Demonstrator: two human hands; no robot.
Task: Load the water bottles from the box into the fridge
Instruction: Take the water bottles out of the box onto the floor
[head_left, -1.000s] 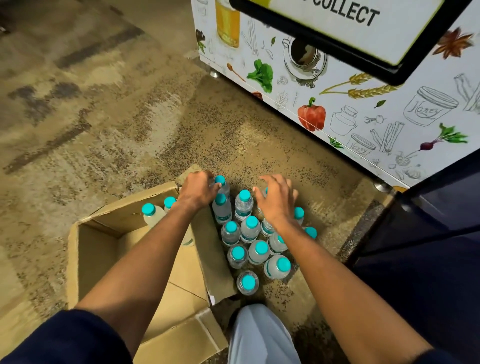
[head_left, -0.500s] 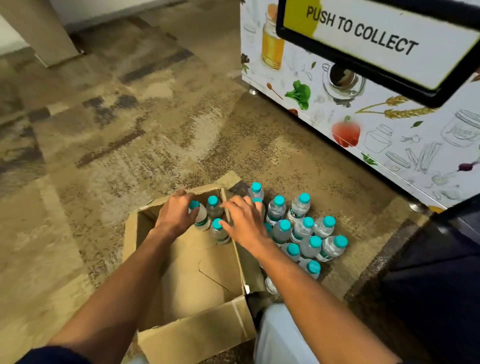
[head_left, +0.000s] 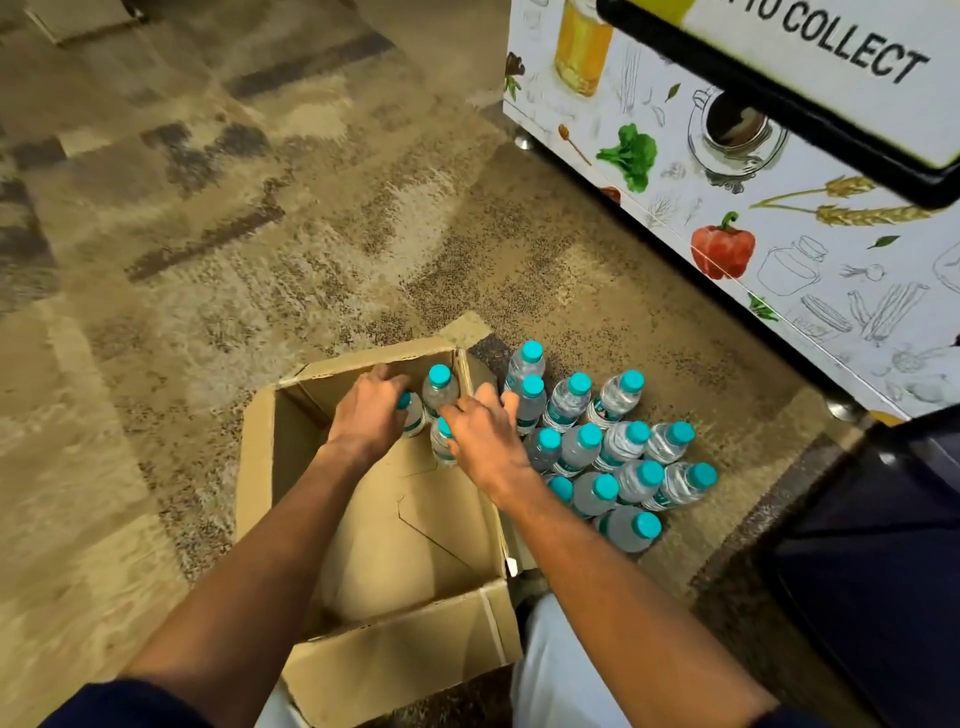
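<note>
An open cardboard box (head_left: 291, 467) sits on the carpet with three small water bottles in its far right corner. My left hand (head_left: 366, 415) curls round the leftmost bottle (head_left: 411, 415) there. My right hand (head_left: 480, 436) reaches over the box wall and covers the nearest bottle (head_left: 441, 441); its grip is partly hidden. A third bottle (head_left: 439, 387) stands free behind them. Several teal-capped bottles (head_left: 602, 457) stand grouped on the floor right of the box.
A white cabinet (head_left: 779, 249) printed with food drawings and a "collect" flap stands at the upper right. A dark surface (head_left: 883, 545) fills the lower right. Patterned carpet (head_left: 208, 234) spreads left and beyond. My light trouser knee (head_left: 556, 670) is beside the box.
Both hands left the bottles grouped on the floor and moved left into the box, settling on the bottles in its far corner. The view shifted left.
</note>
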